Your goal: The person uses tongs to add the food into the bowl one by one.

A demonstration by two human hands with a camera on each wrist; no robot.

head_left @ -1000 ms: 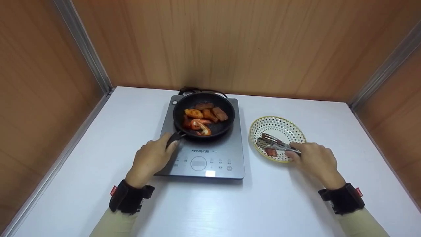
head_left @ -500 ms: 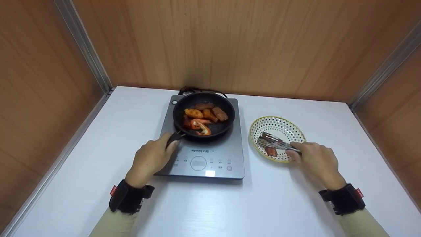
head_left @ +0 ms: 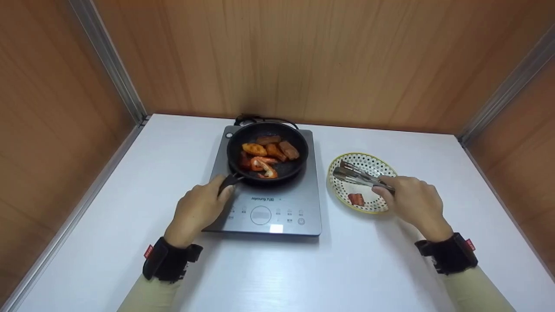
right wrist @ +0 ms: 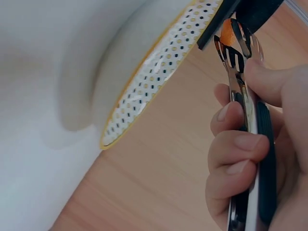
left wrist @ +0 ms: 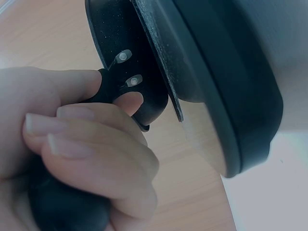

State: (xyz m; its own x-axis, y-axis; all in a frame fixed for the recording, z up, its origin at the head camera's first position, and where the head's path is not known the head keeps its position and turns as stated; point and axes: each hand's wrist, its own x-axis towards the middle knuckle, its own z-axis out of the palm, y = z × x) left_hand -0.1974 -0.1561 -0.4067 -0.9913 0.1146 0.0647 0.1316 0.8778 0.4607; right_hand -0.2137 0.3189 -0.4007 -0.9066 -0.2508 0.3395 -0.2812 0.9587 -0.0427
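My left hand [head_left: 197, 212] grips the black handle [left wrist: 67, 207] of a frying pan [head_left: 288, 171] at its base. In the pan lie shrimp [head_left: 265, 167], a yellow-orange piece [head_left: 254, 149] and brown meat-like pieces [head_left: 289, 150]. My right hand [head_left: 414, 206] holds metal tongs [head_left: 360, 177] by their dark-sided arms, over a dotted plate [head_left: 377, 162] with a yellow rim. A reddish-brown meat piece [head_left: 356, 199] lies in the plate, apart from the tongs. The right wrist view shows something orange [right wrist: 227, 33] by the tong tips; whether they hold it I cannot tell.
The pan sits on a grey induction cooker [head_left: 299, 199] with a touch panel at its front. A black cord [head_left: 277, 119] runs behind it. Wooden walls [head_left: 277, 56] close off the back and sides of the white table [head_left: 269, 273].
My right hand and the tongs have lifted and shifted slightly left and away from me, off the meat piece in the plate. The left hand and pan stay in place.
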